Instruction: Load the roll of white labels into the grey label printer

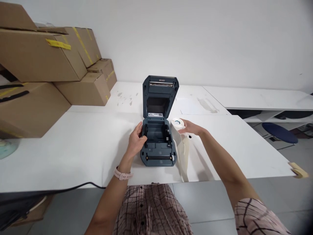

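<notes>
A dark grey label printer (158,147) stands on the white table with its lid (160,98) raised and its inner bay showing no roll. My left hand (137,138) grips the printer's left side, thumb over the rim and fingers partly hidden behind the casing. On the printer's right, my right hand (190,127) is closed around a roll of white labels (176,123), which stands on end with its core facing up. A loose strip of backing paper (183,156) trails from the roll toward the table's front edge.
Stacked cardboard boxes (83,89) fill the table's left side. A white sheet (189,106) lies behind the roll. A black cable (80,185) runs along the front edge at left. A tape roll (298,170) sits at the right corner, with a blue stool (280,132) beyond.
</notes>
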A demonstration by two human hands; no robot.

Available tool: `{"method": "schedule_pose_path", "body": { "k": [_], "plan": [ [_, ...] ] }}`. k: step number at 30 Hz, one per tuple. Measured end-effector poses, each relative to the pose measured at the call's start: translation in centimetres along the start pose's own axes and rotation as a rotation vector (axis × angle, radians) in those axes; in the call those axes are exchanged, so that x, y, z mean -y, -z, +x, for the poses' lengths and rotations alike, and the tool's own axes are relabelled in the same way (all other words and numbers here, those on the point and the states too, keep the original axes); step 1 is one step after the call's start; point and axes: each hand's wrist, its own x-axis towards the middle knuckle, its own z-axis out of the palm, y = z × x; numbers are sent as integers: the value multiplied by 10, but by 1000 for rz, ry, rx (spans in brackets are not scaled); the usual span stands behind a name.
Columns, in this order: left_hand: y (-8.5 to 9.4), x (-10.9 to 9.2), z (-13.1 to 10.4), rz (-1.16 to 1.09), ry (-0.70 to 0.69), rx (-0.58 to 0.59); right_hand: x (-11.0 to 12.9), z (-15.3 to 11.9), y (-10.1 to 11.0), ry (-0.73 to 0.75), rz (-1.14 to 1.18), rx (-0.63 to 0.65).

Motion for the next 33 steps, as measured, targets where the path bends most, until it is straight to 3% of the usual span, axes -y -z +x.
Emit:
{"method": "schedule_pose_path", "body": {
  "k": [5,8,12,15,17,20,23,27,31,33],
  "plan": [
    [0,1,-2,-21,-12,11,33,0,-8,97,134,-94],
    [1,1,-2,13,-7,7,68,-9,-16,218,135,-72],
    [2,3,-2,26,-11,15,122,0,-45,279,-351,126],
    [2,4,-2,28,-21,13,142,18,-72,211,-761,262],
    [2,4,-2,26,-20,16,143,31,-86,155,-909,311],
    [2,3,-3,32,-13,12,134,41,-96,98,-949,342],
    [2,2,-3,26,-19,12,126,31,-99,145,-922,284],
    [1,3,-4,1,-36,21,121,-27,-110,382,-912,63],
    [1,-3,-6,77,-54,26,103,-96,-143,455,-887,71],
    [0,-11,-13,224,-167,-22,89,-115,-162,460,-899,57]
  ]
}}
